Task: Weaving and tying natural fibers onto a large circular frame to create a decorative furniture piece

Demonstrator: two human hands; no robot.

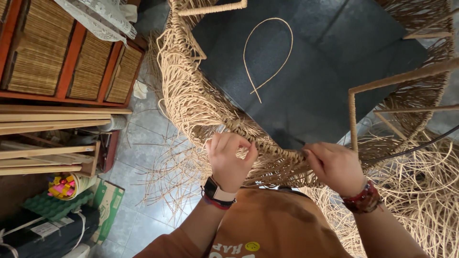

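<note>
Gripping the woven rim [267, 153] of a large rattan frame [201, 95], both hands work close to the person's chest, above an orange shirt [272, 224]. The left hand [229, 157], with a dark watch [215, 191] at its wrist, curls its fingers [224, 142] around loose rattan strands [210, 129] at the edge of the rim, pinching them. The right hand [334, 165], wearing a red beaded bracelet [364, 198], is clenched on the rim just beside a thin upright bar wrapped in cane [352, 119]. Loose strands hang out from the weave on all sides and pile up to the right [420, 191]. Inside the frame lies a dark flat cushion [306, 71], and on it rests a single looped strand of cane [267, 52]. A black cable [420, 145] crosses the weave at the right. On the grey tiled floor [143, 124] to the left stand wooden slats [52, 117], a green cardboard box [107, 203] and a small basket of coloured pieces [64, 185]. Farther off is a red-framed panel with woven inserts [71, 57], with a white lace cloth [103, 16] draped over its top.
</note>
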